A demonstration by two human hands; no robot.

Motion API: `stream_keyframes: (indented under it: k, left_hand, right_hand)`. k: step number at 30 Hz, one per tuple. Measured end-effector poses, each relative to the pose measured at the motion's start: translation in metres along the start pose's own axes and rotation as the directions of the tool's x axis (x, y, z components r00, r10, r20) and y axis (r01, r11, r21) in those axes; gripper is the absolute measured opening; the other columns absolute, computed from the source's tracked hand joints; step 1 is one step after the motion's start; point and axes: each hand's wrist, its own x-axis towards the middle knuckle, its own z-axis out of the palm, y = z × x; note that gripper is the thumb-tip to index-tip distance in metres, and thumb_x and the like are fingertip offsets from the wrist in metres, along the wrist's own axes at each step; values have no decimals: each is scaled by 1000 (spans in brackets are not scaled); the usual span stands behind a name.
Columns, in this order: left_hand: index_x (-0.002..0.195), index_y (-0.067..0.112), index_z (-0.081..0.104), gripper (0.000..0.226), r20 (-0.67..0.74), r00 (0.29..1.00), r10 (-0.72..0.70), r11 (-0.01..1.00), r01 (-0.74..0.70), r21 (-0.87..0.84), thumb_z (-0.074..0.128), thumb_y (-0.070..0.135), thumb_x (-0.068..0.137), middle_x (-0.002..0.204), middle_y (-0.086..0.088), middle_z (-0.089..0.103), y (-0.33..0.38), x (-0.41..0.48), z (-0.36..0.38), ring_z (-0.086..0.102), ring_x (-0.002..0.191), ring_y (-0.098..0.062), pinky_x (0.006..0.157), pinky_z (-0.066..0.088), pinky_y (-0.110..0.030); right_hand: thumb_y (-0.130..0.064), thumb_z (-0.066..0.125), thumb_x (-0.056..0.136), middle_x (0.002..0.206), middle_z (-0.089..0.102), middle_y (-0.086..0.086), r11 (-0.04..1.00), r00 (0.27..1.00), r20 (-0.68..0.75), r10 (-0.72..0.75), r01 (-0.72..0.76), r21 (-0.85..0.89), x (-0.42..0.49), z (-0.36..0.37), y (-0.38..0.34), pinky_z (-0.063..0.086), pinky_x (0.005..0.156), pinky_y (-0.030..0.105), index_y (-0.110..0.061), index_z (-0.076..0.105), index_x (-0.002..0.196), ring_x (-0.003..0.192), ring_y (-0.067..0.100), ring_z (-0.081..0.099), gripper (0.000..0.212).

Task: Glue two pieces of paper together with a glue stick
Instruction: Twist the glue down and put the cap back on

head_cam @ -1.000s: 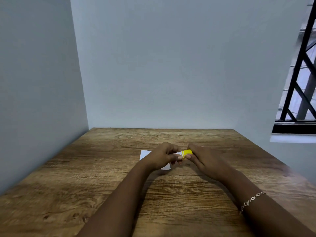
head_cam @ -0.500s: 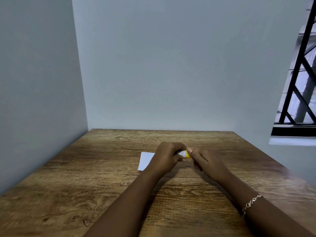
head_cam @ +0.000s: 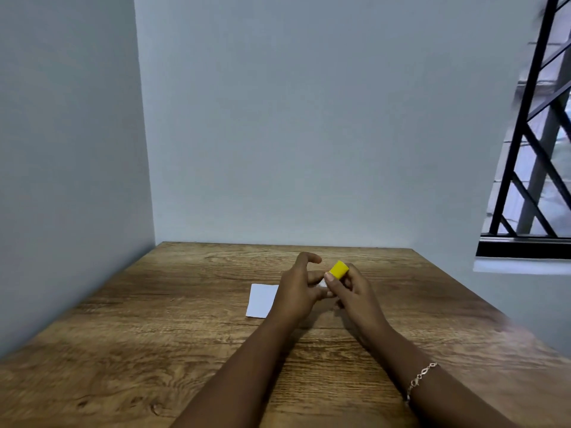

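Pinched between the thumb and fingertips of the right hand [head_cam: 355, 296] is a yellow glue stick cap [head_cam: 338, 269], held up above the wooden table [head_cam: 154, 319] and tilted toward the far right. Left hand [head_cam: 298, 291] is held just beside it, fingers spread and curled loosely, index finger raised; whether anything is gripped in it cannot be told. A small whitish patch is seen between the two hands, too hidden to identify as the glue stick body. White paper [head_cam: 262, 299] is lying flat on the table, left of the left hand, its right edge covered by that hand. Only one sheet can be made out. A thin chain bracelet [head_cam: 420, 379] is worn on the right wrist. Both forearms are held over the near part of the table.
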Motion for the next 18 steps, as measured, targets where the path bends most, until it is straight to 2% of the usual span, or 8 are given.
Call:
stream_keyframes:
  k: [2, 4, 6, 8, 11, 14, 18]
  left_hand:
    - [127, 16, 41, 56, 34, 999, -7, 979, -1, 203, 68, 5, 79, 129, -14, 58, -4, 0, -3, 58, 115, -16, 90, 49, -30]
    - [134, 16, 38, 56, 13, 1000, -13, 886, 6, 463, 64, 17, 85, 139, -9, 49, -9, -1, -11, 48, 127, -23, 100, 42, -34]
    - [136, 16, 37, 52, -36, 998, -60, 806, 70, 587, 57, 27, 89, 144, -10, 42, -13, -4, -19, 39, 133, -25, 107, 35, -38]
    - [138, 14, 34, 52, -47, 992, -113, 748, 116, 653, 50, 33, 93, 147, -11, 38, -14, -7, -23, 26, 141, -25, 112, 27, -44]
    - [140, 11, 29, 52, -3, 987, -162, 665, 111, 738, 39, 38, 96, 150, -8, 33, -15, -11, -21, 11, 145, -21, 117, 15, -45]
    - [143, 11, 23, 57, 40, 980, -194, 654, 99, 750, 34, 41, 97, 154, -7, 26, -19, -14, -15, 5, 146, -21, 117, 7, -44]
    - [144, 9, 20, 61, 69, 976, -207, 651, 85, 754, 34, 44, 96, 156, -9, 20, -22, -18, -12, 4, 146, -23, 117, 5, -44]
  right_hand:
    - [-45, 66, 76, 76, 59, 24, 990, 992, -123, -38, 20, -139, 1, -6, 0, 48, 63, 47, -14, 54, 78, 71, 37, 57, 33]
    - [-33, 65, 81, 65, 57, 18, 955, 963, -243, -117, 42, -293, 4, -15, 2, 46, 59, 46, -10, 51, 74, 62, 35, 54, 28]
    - [-29, 65, 81, 54, 45, 5, 917, 952, -263, -157, 42, -397, 7, -19, 3, 36, 52, 37, -9, 45, 69, 51, 19, 42, 31]
    - [-28, 67, 80, 53, 38, -2, 893, 958, -240, -156, 33, -449, 7, -16, 3, 29, 51, 33, -13, 39, 64, 49, 13, 36, 35]
    - [-28, 69, 78, 52, 36, -5, 863, 969, -196, -148, 30, -505, 7, -11, 5, 27, 49, 32, -23, 32, 61, 47, 11, 34, 41]
    - [-30, 70, 77, 51, 37, -5, 831, 974, -169, -150, 32, -555, 6, -10, 5, 26, 47, 30, -24, 32, 61, 47, 10, 35, 42]
    - [-30, 69, 77, 53, 41, -7, 808, 985, -126, -120, 23, -589, 5, -8, 5, 31, 50, 32, -15, 41, 73, 51, 13, 43, 32]
